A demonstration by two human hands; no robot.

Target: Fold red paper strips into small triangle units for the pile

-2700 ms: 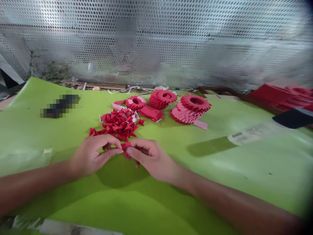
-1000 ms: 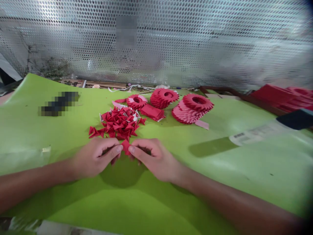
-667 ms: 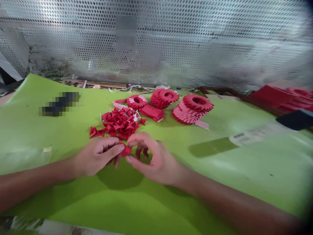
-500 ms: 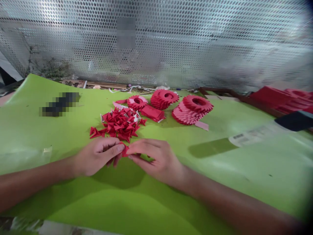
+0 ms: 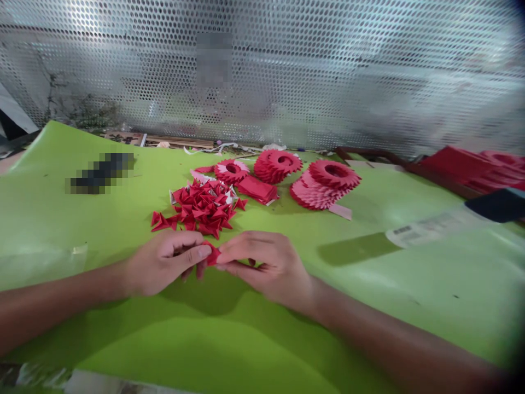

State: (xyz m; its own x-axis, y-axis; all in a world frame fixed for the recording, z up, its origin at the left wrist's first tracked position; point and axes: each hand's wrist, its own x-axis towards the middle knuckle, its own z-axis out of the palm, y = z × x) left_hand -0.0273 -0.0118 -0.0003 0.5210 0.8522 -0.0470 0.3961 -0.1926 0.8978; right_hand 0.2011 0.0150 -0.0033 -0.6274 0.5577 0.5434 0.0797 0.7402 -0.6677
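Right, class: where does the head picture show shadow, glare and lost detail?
All head view: soft shadow on the green table below the left hand and right hand; pale glare on the table's right side; a bright patch upper left on the perforated panel; a dark object is pixelated.

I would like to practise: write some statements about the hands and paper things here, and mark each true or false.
1. The left hand holds a small red paper piece. True.
2. The right hand is spread wide open. False: its thumb and fingers are closed together at that piece.
3. The heap of folded paper lies nearer the camera than the hands. False: it lies beyond them.
4. A pink-and-red paper coil sits right of the heap. True.
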